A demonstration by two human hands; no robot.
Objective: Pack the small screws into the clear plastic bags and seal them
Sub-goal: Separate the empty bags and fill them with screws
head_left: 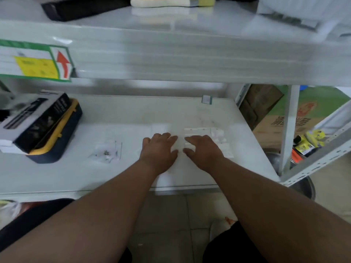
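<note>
Item 1, white worktable (57, 173): carries all stock; judged a packing station under a shelf. Item 2, left hand (159, 149), qty 1: palm down near the table's front edge, centre; fingers spread wide and fairly straight, resting on pale sheet material, gripping nothing visible. Item 3, right hand (203, 149), qty 1: just beside the left, palm down, fingers slightly bent, tips on the bag stack; whether it pinches a bag, can't tell. Both hands prob. flattening or separating a bag for filling. Item 4, clear plastic bags, empty (207, 132): overlapping stack under and beyond the right hand, toward the right edge; approx. 4–5 seen, exact count unclear (blur, transparency). Kept at hand for quick pick, I judge. Item 5, filled bag w/ small screws (107, 151): left of the hands, mid-table, apart from the empties; looks like 1–2 bags, a few dark screws inside, no. not countable; seal state not visible. Prob. the done pile. Item 6, tool case, navy/yellow (55, 135), qty 1, left edge; black box (34, 120), qty 1, lying atop it.
</note>
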